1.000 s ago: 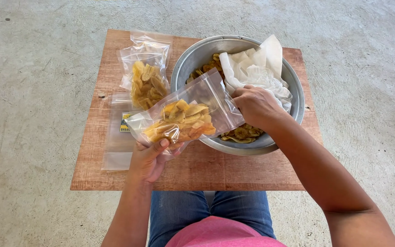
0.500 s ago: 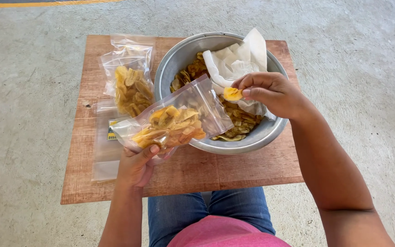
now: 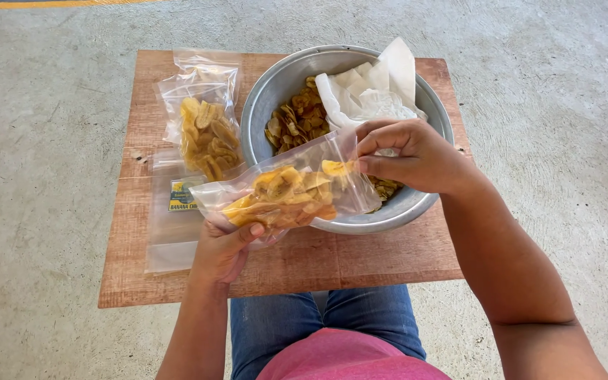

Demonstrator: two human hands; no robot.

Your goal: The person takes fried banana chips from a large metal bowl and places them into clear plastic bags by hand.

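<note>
Pink cloth and blue jeans (image 3: 360, 320) fill the near edge, at the person's lap, with a small wooden table (image 3: 360, 260) just beyond on a concrete floor (image 3: 36, 176).

Nearest over the table, the left hand (image 3: 223, 250) cups a clear bag (image 3: 286, 190) from below at its closed end, thumb pressed over the plastic and fingers curled under it, so that grip is shut on the bag. The bag is partly filled with yellow chips (image 3: 279, 197). Its long axis runs from lower left, at the left hand, up and to the right toward the open mouth, which rests over the near rim of a metal bowl (image 3: 262, 105).

The right hand (image 3: 413, 155) is at that mouth, so it is the nearer hand to the opening. Thumb and forefingers are pressed together, pinching a single chip (image 3: 337, 167) that lies just inside the mouth behind the plastic; whether they also catch the bag's edge cannot be told. From this grip the bag's filled part lies to the left and slightly nearer, along the same slanted axis.

Farther off, the bowl holds darker loose chips (image 3: 297, 123) on its left side and crumpled white paper (image 3: 371, 95) on its right. Left of the bowl lie a filled bag (image 3: 205, 134), upright along the table's depth, and flat empty bags (image 3: 170, 239) with a small yellow label (image 3: 181, 195), beside the left hand.
</note>
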